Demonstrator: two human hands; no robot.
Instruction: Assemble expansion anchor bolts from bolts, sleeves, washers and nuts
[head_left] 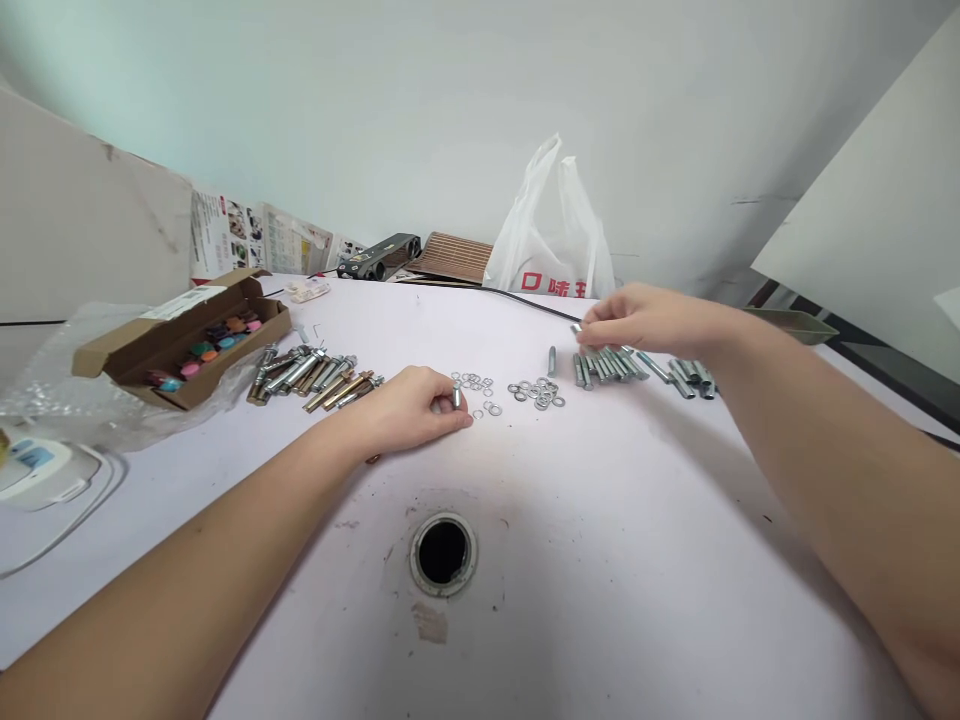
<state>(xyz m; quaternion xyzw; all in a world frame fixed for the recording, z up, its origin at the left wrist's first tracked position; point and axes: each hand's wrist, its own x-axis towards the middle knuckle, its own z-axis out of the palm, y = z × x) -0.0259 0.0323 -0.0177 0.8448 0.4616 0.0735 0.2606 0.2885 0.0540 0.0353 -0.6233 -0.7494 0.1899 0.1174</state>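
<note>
My left hand (416, 408) rests on the white table with its fingers closed around a short silver metal piece (457, 397), perhaps a bolt or sleeve, that stands upright in the grip. Just beyond those fingertips lie several thin ring washers (474, 381). My right hand (637, 316) is raised over a row of silver bolts (609, 366), pinching a small silver piece (576, 328) that is mostly covered by the fingers. A single bolt (552, 360) stands apart to the left of the row. Between the hands is a cluster of flat washers (541, 393).
Metal sleeves (690, 378) lie at the right. Left of my left hand is a pile of assembled anchor bolts (311, 376), beside a cardboard box (161, 350) of coloured-capped items. A round hole (443, 555) opens in the table. A white plastic bag (551, 235) stands behind.
</note>
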